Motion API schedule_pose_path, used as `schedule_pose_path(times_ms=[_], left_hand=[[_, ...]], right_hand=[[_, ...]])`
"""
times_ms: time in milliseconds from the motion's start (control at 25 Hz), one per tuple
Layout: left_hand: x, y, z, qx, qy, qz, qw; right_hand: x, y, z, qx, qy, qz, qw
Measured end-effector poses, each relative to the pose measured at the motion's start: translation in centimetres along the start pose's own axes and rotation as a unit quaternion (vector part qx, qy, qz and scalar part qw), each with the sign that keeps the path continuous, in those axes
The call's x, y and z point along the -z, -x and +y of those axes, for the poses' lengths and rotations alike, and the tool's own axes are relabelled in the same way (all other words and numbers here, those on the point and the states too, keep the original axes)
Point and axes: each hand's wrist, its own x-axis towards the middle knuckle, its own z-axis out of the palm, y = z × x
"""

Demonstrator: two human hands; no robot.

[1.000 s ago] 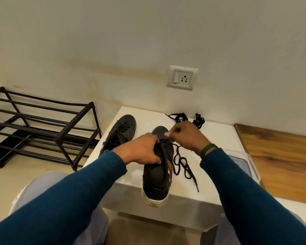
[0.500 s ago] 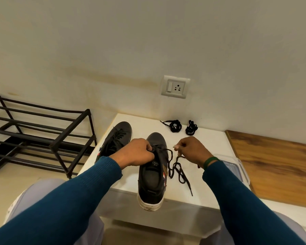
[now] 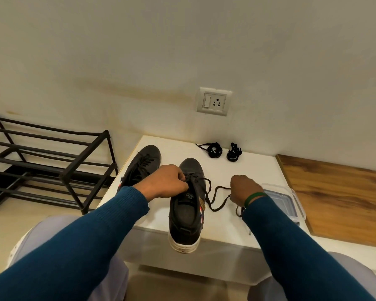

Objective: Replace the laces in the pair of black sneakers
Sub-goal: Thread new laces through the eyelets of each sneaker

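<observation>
Sneakers: 2, both black, on the white bench. The near sneaker lies toe toward the wall, its white-soled heel overhanging the bench's front edge. The left hand is curled over its tongue and eyelets, gripping the upper. A loose lace runs from the eyelets out to the right in slack loops across the bench top. The right hand is clenched around it, and a short tail hangs below the wrist. The second sneaker sits just left of the first, still laced, partly behind the left hand. Coiled lace bundles: 2, black, side by side near the wall, left bundle, right bundle, well apart from the shoes. Containers: 1, a clear plastic container at the bench's right edge, partly hidden by the right sleeve; contents cannot be told. A black shoe rack stands on the floor to the left.
</observation>
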Motion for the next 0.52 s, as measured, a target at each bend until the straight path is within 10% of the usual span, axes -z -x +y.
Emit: schedule_pose_path(times_ms=[520], left_hand=[[-0.7, -0.3, -0.1, -0.026, -0.054, 0.043, 0.997]], right_hand=[[0.8, 2.1, -5.0, 0.106, -0.37, 0.038, 0.922]])
